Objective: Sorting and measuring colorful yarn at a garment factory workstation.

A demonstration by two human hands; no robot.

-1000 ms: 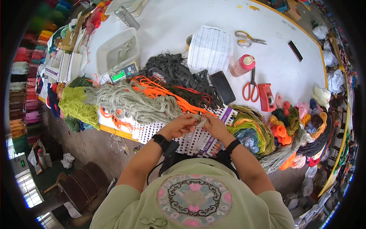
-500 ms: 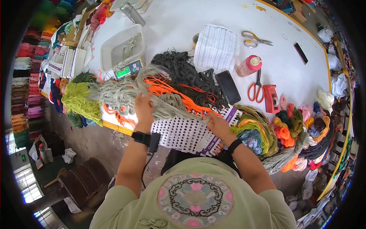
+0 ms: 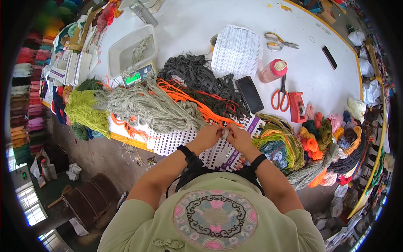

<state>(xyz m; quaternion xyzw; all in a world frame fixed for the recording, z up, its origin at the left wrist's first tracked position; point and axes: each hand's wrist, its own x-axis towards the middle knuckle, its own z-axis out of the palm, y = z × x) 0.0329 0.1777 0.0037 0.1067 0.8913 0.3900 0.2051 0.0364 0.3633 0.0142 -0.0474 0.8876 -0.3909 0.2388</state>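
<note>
A pale plastic tub (image 3: 126, 52) is seen on the white worktop (image 3: 197, 21), with a small tangle of grey-green yarn (image 3: 142, 44) lying in it; a small scale with a green lit display (image 3: 136, 76) is set just in front of the tub. A pink bottle with a red cap (image 3: 273, 70) is laid near red-handled scissors (image 3: 280, 94).

The left hand (image 3: 208, 135) and the right hand (image 3: 238, 136) are brought together over a white card punched with rows of holes (image 3: 176, 140), which hangs over the near edge of the worktop. Both hands are closed, fingertips pinched on something small and pale (image 3: 225, 133), perhaps a strand of yarn; it is too small to be made out. The middle of the card is hidden by the hands and wrists, and its lower edge by the person's green garment.

A purple printed strip (image 3: 254, 124) is seen along the card's right end. A white sheet printed with fine rows (image 3: 237, 50) is laid further back, beside a dark phone (image 3: 249, 94). A grey-green yarn bundle (image 3: 151, 107) and orange yarn (image 3: 189, 98) are spread just left of the hands
</note>
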